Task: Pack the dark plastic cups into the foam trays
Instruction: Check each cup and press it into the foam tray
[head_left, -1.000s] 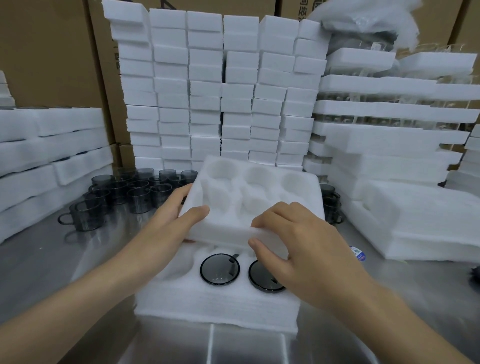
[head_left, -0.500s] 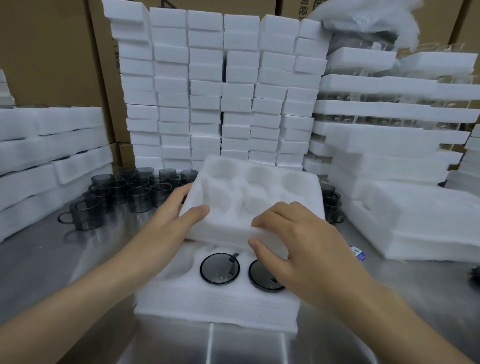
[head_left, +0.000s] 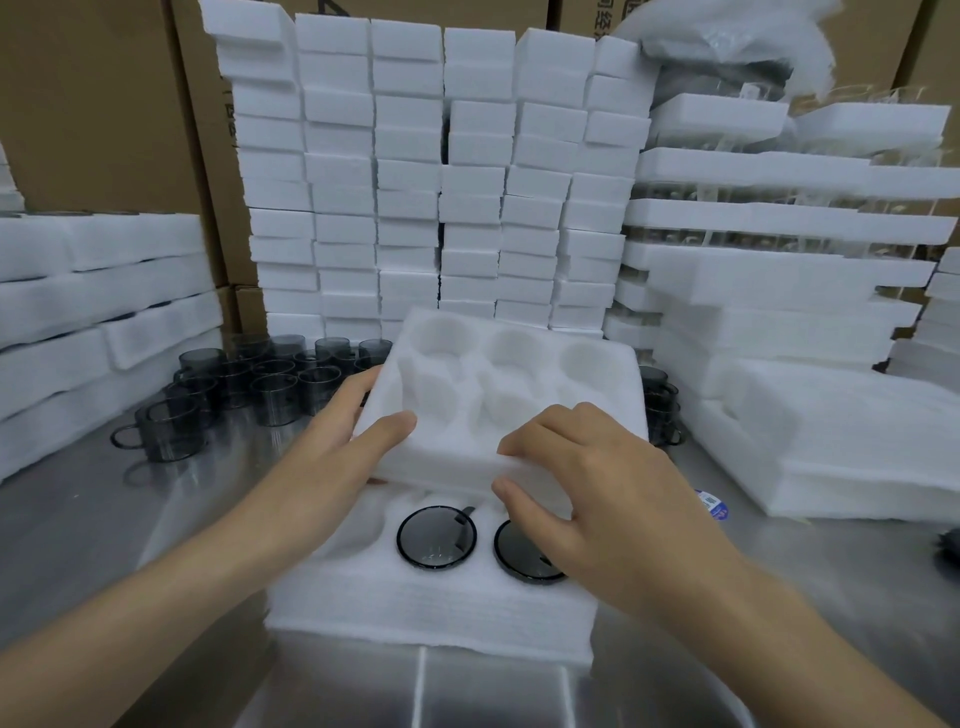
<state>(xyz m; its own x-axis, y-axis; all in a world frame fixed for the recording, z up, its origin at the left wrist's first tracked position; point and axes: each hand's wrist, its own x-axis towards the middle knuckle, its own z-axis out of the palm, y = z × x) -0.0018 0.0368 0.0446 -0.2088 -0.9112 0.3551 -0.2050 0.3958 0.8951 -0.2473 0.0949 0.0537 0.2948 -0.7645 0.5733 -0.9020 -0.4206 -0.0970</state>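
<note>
Lower foam tray (head_left: 415, 608): lies flat on the worktop (head_left: 130, 545), lower centre of the frame; its far half is hidden under the upper tray.
Packed cups (head_left: 436, 538): two dark plastic cups sit sunk in the near pockets of the lower tray, rims showing. The pocket to their left looks empty.
Upper foam tray (head_left: 452, 467): centre of the frame, empty pockets facing up, held over the far half of the lower tray. It seems to be going on as the next layer, though I cannot tell whether it touches yet.
Left hand (head_left: 332, 447): grips the upper tray's left near corner, thumb on top, fingers (head_left: 358, 384) along the left side, so the soft foam stays level.
Right hand (head_left: 597, 493): pinches the near edge, curled fingers (head_left: 524, 441) above, thumb beneath, and covers part of the right-hand packed cup.
Loose cups (head_left: 260, 384): a cluster stands upright at middle left on the worktop, within reach for filling; a few more show behind the upper tray's right edge.
Foam stacks (head_left: 415, 182): white blocks piled along the top of the frame against cardboard boxes (head_left: 93, 104).
Risk: a crooked landing could catch the rims below.
</note>
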